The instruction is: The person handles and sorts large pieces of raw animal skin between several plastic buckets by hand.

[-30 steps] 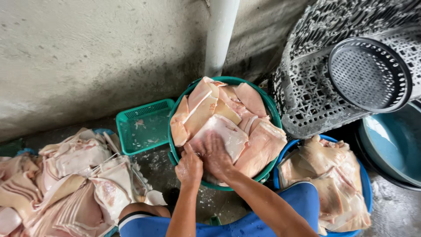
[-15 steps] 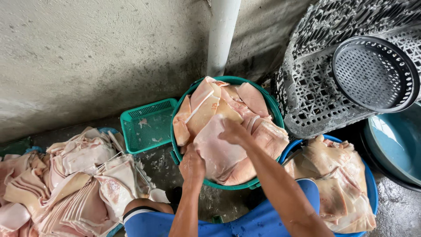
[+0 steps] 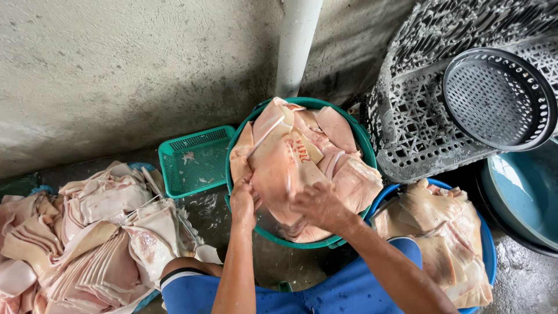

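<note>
Wet concrete floor (image 3: 232, 218) carries: green tub (image 3: 354, 131), small green basket (image 3: 192, 160), blue tub (image 3: 485, 244), dark crates (image 3: 418, 134), pale slab pile (image 3: 87, 232) at left.

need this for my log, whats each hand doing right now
left hand: shut on the pink meat slab
right hand: shut on the same slab

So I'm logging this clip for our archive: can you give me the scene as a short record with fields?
Setting: bare concrete wall, wet floor, white pipe.
Left hand: grips the near edge of a large pale pink slab of pork skin.
Right hand: grips the same slab.
Container: round green plastic tub, full of similar slabs.
Left side: heap of pale skin sheets; small green plastic basket.
Right side: blue tub of slabs; grey perforated crates; round black sieve.
</note>
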